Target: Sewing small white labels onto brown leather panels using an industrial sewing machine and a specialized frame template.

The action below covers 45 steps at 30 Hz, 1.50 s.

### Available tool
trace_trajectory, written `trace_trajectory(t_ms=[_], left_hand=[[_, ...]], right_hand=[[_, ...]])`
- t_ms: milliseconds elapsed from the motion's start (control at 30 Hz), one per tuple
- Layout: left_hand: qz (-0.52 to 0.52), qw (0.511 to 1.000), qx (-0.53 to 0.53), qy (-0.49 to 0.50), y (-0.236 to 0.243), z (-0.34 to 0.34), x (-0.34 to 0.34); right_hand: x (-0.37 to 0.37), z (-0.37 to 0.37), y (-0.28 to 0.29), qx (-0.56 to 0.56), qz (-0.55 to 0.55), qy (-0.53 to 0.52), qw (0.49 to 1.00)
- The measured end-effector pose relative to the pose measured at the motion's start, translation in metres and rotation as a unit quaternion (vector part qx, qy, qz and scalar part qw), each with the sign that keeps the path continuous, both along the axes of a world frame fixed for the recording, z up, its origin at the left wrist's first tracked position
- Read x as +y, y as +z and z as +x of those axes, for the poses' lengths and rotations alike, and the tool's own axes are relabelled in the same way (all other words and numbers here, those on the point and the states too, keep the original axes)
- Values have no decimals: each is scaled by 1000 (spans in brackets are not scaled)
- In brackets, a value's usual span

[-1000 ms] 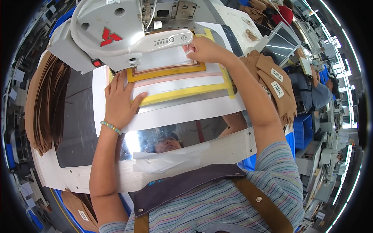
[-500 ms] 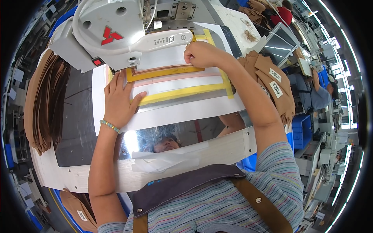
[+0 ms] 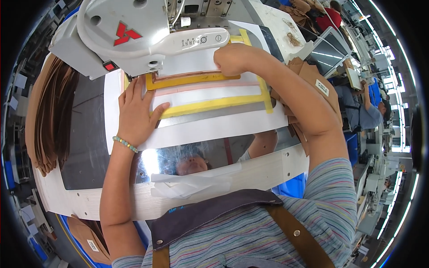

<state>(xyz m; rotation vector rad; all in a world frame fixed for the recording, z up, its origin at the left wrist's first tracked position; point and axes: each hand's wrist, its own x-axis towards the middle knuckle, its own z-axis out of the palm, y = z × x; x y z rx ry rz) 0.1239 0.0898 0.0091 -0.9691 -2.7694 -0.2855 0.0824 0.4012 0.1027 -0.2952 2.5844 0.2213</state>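
My left hand lies flat with its fingers spread on a white sheet, its fingertips at the left end of a yellow-edged frame. My right hand is curled closed at the frame's right side; what its fingers hold, if anything, is hidden. Inside the frame lies white material with a thin brown edging along the near side. Nearer to me, yellow tape runs along the sheet and up its right side. Over the frame's far side reaches the light grey head of a sewing machine.
Brown cut pieces are stacked at the left, and more labelled brown pieces lie beyond my right forearm. A shiny metal plate and translucent strips lie at the table's near edge. A blue bin stands below right. Another person works far right.
My right forearm and elbow have swung outward to the right, covering more of the brown pieces. The right hand stays closed by the frame; the left hand has hardly moved.
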Motion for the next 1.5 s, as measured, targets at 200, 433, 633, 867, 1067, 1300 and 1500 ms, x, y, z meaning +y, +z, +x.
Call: trace_trajectory(t_ms=[200, 433, 633, 867, 1067, 1300, 1500], left_hand=[[-2, 1000, -4, 0, 0, -1, -2], [27, 999, 23, -5, -9, -4, -3], [3, 1000, -6, 3, -3, -2, -2], [14, 1000, 2, 4, -6, -1, -3], [33, 999, 21, -1, -6, -1, -3], [20, 1000, 7, 2, -8, -2, -4], [37, 999, 11, -7, -8, -3, -2]], right_hand=[[23, 13, -21, 104, 2, 141, 984], [14, 8, -22, 132, 38, 131, 982], [36, -17, -8, 136, -193, 27, 971], [28, -15, 0, 235, -254, 4, 938], [34, -12, -14, 92, -297, 50, 949], [47, -14, -12, 24, -239, -1, 971], [36, -16, -19, 28, -166, -9, 986]])
